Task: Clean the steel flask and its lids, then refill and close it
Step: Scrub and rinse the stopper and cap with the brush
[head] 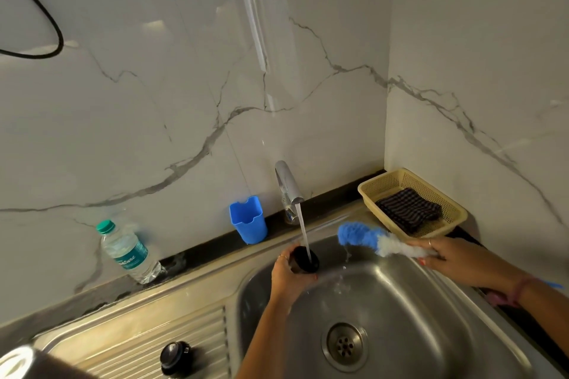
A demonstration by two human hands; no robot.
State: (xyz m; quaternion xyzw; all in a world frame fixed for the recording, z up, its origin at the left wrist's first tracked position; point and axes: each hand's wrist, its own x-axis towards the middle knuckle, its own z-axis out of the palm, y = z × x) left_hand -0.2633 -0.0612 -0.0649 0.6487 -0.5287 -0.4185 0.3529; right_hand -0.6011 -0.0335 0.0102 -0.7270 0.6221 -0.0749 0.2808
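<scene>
Left hand (pixel 288 278) grips the dark cylindrical flask (pixel 304 260), apparently mouth-up, under the tap (pixel 288 183) stream over the steel sink (pixel 415 301); right hand (pixel 446 257) clasps a fluffy blue-white brush (pixel 369 240); round black lid (pixel 175 358) on ribbed drainboard (pixel 123 344).

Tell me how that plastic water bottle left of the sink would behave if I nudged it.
The water bottle looks nearly full, so probably heavy for its size. It already leans toward the wall, so a nudge may tip it. Its round, thin body would likely roll and dent.
</scene>
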